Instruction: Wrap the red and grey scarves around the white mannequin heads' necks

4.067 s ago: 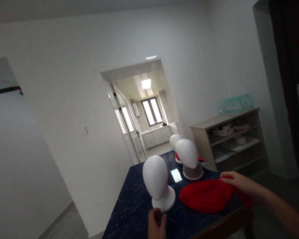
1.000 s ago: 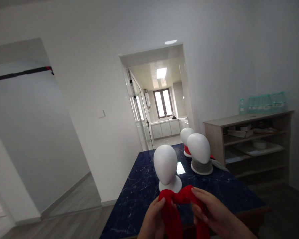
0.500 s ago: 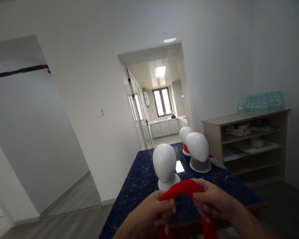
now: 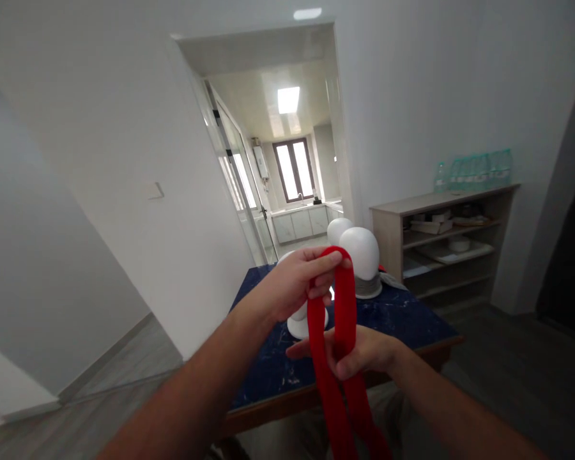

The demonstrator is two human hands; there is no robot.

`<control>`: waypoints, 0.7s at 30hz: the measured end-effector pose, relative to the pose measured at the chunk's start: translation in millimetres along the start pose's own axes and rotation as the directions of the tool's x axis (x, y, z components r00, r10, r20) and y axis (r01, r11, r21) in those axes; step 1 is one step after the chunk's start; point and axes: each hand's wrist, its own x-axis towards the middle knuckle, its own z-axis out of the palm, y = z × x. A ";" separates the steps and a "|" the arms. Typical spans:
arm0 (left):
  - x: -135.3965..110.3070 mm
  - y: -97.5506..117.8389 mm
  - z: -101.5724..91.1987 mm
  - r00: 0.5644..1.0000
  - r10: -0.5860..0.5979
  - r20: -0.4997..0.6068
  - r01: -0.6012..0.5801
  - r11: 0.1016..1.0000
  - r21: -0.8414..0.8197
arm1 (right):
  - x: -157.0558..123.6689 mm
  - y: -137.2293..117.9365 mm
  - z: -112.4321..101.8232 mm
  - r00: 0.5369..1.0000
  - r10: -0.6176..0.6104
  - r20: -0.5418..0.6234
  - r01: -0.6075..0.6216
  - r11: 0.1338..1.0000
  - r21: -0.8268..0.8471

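A folded red scarf [image 4: 345, 300] hangs in front of me, with its fold at the top and two strands running down past the lower edge of the view. My left hand [image 4: 306, 278] pinches the scarf at the fold, thumb in front. Lower down, my right hand [image 4: 359, 353] grips the right-hand strand between thumb and fingers, its forefinger reaching behind toward the left. Mostly hidden behind my left hand is a white mannequin head, its round base [image 4: 299, 328] showing. Beyond it a second mannequin head [image 4: 360, 248] wears a grey scarf [image 4: 368, 286] round its neck.
The heads stand on a blue marbled table [image 4: 280, 374] with a wooden edge. A third mannequin head [image 4: 338, 229] is partly hidden at the back. To the right, a shelf unit [image 4: 388, 239] holds boxes and trays, with several water bottles [image 4: 476, 171] on top. A doorway opens ahead.
My hands have risen. The left hand now holds the scarf's fold up high, while the right hand has slid down one strand. The scarf went from an arch to a hanging, narrow loop.
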 end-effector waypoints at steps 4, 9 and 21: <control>13.4 35.7 -22.4 0.971 0.188 -0.150 -0.189 0.982 0.006 | 5.0 2.8 -9.5 0.994 -0.006 0.113 0.000 0.998 0.058; 12.8 65.9 -84.5 0.889 0.328 -0.318 -0.345 0.938 0.002 | -20.7 -15.6 -56.0 0.988 -0.108 -0.111 0.118 0.989 0.094; -3.8 24.6 -199.8 0.944 0.141 -0.298 0.132 0.668 0.733 | -51.3 -82.6 -136.4 0.892 -0.109 -0.438 0.086 0.994 -0.073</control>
